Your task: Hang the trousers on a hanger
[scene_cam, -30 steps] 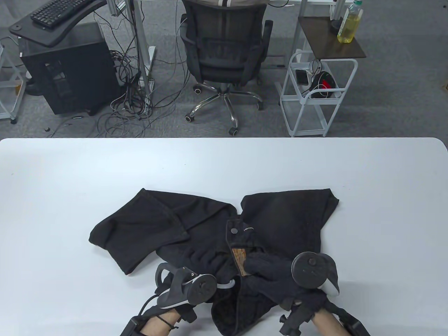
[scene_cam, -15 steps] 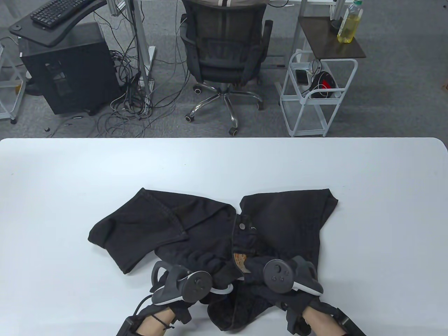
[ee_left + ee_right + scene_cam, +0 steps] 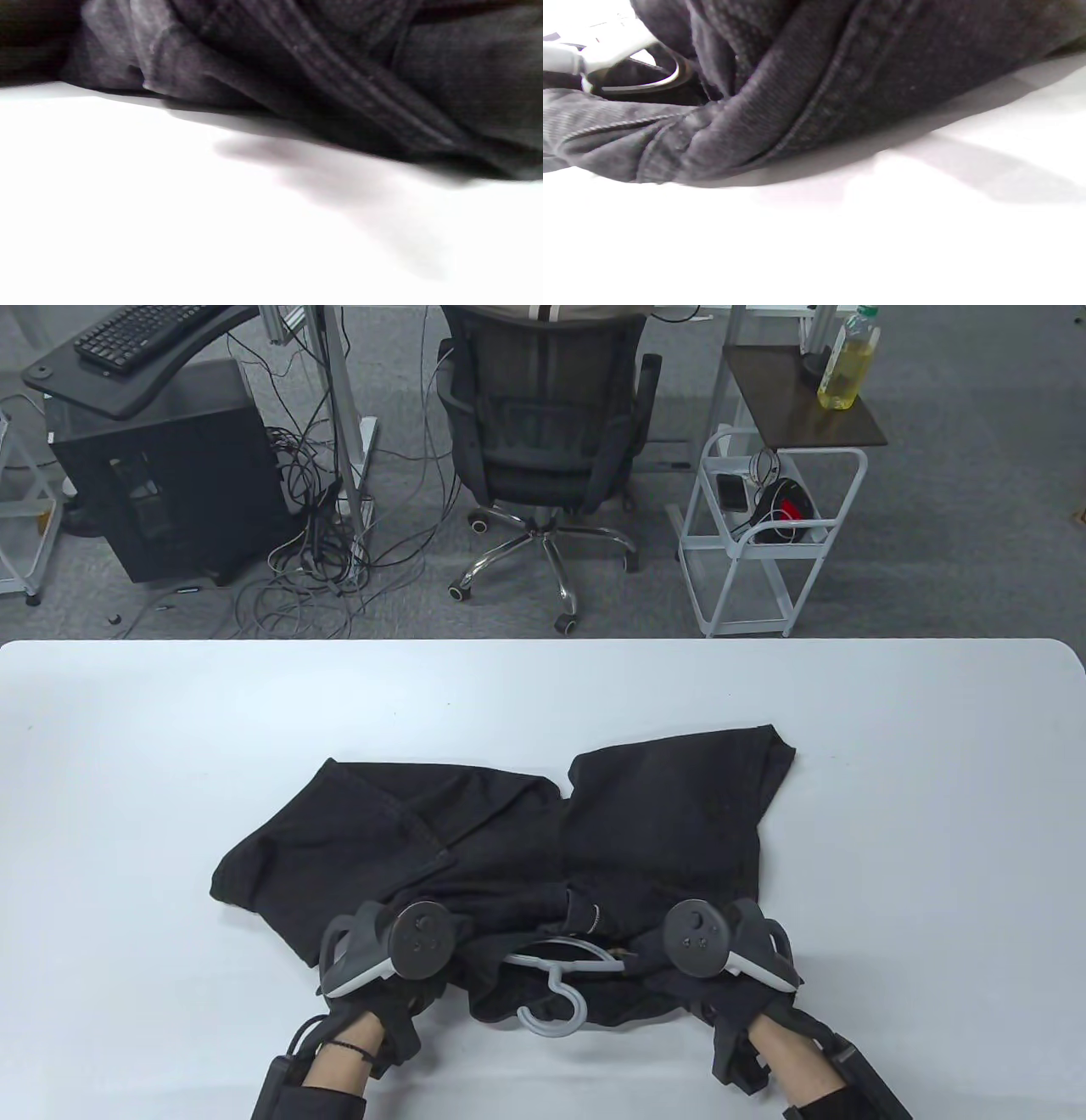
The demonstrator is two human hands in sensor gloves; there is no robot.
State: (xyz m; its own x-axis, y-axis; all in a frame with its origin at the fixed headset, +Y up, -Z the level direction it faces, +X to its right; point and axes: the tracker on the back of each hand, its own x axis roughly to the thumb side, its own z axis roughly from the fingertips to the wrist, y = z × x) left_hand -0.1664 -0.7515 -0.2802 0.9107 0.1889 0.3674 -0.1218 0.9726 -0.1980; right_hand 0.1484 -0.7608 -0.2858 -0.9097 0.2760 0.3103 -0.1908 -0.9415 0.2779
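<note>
Black trousers lie spread on the white table, legs pointing away from me. A white hanger sits inside the waist, its hook sticking out toward the near edge. My left hand grips the left end of the waistband and my right hand grips the right end. The trackers hide the fingers. The left wrist view shows only bunched black fabric on the table. The right wrist view shows the waistband fold and part of the hanger.
The table's far edge runs across the middle of the table view. Beyond it stand an office chair, a white wire cart and a black computer case on the floor.
Both hands moved apart to the two ends of the waistband. The waist folded over the hanger, hiding the button and label, and the hook came into full view. The trousers shifted away and slightly left.
</note>
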